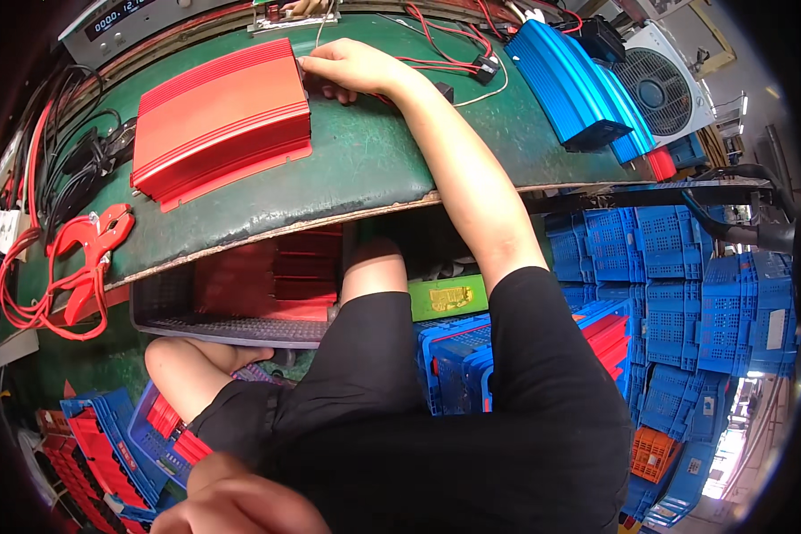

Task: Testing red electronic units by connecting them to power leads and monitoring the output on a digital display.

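On the green bench top [365, 169] lies a red ribbed metal case [227, 111], shaped like a power inverter, with a flange along its near edge. My right hand [351, 69] reaches to the case's right end. Its thumb and forefinger are closed against that end face, and the other fingers curl beneath. Whatever sits between the fingertips is too small to make out. Low in the picture, close to my body, my left hand [240, 509] appears blurred, with its fingers cut off by the lower edge.
Red clamps with cables [98, 236] hang over the bench's left edge, beside black cords [89, 151]. A bench meter [125, 27] stands behind. Blue ribbed cases [565, 84] and a fan [659, 80] are at right. Stacked blue crates [672, 267] and a dark crate [231, 331] stand below.
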{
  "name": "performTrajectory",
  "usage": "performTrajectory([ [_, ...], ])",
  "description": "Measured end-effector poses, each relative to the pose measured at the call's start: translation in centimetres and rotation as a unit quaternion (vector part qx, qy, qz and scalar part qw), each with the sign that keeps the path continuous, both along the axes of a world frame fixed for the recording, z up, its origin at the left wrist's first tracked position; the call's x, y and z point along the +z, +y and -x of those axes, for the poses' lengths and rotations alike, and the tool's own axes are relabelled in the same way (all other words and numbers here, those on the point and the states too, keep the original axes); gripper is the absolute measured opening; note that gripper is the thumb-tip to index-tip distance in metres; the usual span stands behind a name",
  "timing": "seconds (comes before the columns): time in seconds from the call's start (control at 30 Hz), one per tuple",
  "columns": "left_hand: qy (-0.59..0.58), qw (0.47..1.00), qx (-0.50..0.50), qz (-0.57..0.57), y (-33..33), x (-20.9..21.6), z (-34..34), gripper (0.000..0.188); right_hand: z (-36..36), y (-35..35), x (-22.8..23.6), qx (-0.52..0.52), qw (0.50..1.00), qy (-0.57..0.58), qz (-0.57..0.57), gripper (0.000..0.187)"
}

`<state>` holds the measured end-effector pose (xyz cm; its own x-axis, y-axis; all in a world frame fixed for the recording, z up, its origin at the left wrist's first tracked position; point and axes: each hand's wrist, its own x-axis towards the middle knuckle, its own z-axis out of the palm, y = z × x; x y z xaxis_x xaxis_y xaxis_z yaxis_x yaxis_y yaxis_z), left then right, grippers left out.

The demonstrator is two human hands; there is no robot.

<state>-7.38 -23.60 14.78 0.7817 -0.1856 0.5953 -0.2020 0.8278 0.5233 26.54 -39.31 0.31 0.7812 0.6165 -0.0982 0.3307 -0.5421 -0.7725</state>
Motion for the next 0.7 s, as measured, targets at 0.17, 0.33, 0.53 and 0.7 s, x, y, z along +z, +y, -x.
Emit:
performTrajectory([
  [0.17,0.324,0.875,0.214,-0.288,-1.2,4.9,5.5,0.044,0.4,0.0,0.2,0.014,1.0,0.011,-0.006,0.046],
  [0.33,0.243,0.877,0.066,-0.41,3.4,2.9,4.8,0.048,0.5,-0.4,-0.2,-0.015,0.999,0.028,0.004,0.046],
  [0.53,0.257,0.901,0.166,-0.308,4.7,1.7,6.6,0.047,0.1,-0.1,1.3,-0.009,1.0,-0.007,0.02,0.044],
  [0.7,0.221,0.915,0.257,-0.218,6.3,-0.2,7.3,0.046,-0.1,1.2,0.4,0.013,1.0,0.014,-0.005,0.045],
])
